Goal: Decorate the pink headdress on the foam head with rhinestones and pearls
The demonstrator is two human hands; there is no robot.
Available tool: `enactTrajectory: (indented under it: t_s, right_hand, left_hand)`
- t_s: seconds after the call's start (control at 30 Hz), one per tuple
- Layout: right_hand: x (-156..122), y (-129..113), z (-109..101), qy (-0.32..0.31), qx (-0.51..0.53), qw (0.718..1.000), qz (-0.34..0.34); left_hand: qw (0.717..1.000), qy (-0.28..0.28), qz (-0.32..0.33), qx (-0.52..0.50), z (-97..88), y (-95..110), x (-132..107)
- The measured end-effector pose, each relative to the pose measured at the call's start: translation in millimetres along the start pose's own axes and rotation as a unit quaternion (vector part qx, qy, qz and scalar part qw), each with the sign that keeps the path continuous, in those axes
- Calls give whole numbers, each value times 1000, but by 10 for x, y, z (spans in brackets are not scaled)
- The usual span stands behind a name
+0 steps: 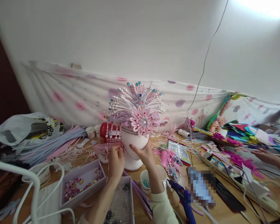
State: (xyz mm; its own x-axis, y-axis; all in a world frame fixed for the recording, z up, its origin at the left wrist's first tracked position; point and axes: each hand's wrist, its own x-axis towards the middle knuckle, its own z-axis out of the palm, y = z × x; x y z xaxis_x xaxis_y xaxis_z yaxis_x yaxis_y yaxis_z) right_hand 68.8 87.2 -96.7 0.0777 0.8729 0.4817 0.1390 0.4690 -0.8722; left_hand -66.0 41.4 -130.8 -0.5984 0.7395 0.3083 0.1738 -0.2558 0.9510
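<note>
A white foam mannequin head (133, 146) stands on the table. It wears a pink and white headdress (137, 112) with a large pink flower, pearl-tipped sprays, teal gems and hanging bead strands. My right hand (146, 154) grips the head's right side, thumb across the front, its other fingers mostly hidden behind. At the head's lower left, my left hand (116, 160) is closed in a pinch, close to the white surface. Whatever lies between its fingertips is too small to make out.
Below my hands are a gem box (100, 180), a bead tray (130, 199), paper cups (144, 180) and a blue glue gun (183, 196). Right of these lie a phone (228, 194) and a power strip (214, 165). Another person's hand (267, 156) reaches in at far right.
</note>
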Motion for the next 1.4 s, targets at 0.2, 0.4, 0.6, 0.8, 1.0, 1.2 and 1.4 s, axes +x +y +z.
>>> enactTrajectory:
  t_s: [0.2, 0.4, 0.6, 0.8, 1.0, 1.2, 1.4]
  right_hand:
    - [5, -41, -85, -21, 54, 996, 61]
    - [-8, -12, -135, -34, 76, 992, 94]
    - [44, 30, -203, -50, 89, 989, 103]
    - [75, 142, -239, -55, 74, 989, 117]
    - [88, 196, -240, -60, 72, 989, 113]
    - [68, 139, -221, -70, 80, 989, 102]
    - [62, 165, -223, -63, 75, 990, 105]
  left_hand:
    - [999, -35, -4, -33, -340, 254, 102]
    - [999, -11, 37, -16, -897, 737, 615]
    - [991, -43, 120, 36, -984, 1162, 963]
    - [982, -72, 155, 78, -826, 1304, 1110]
    - [984, -96, 128, 73, -727, 1217, 1182]
    - [990, -105, 96, 11, -697, 1169, 1183]
    - [989, -124, 9, -81, -675, 1119, 1188]
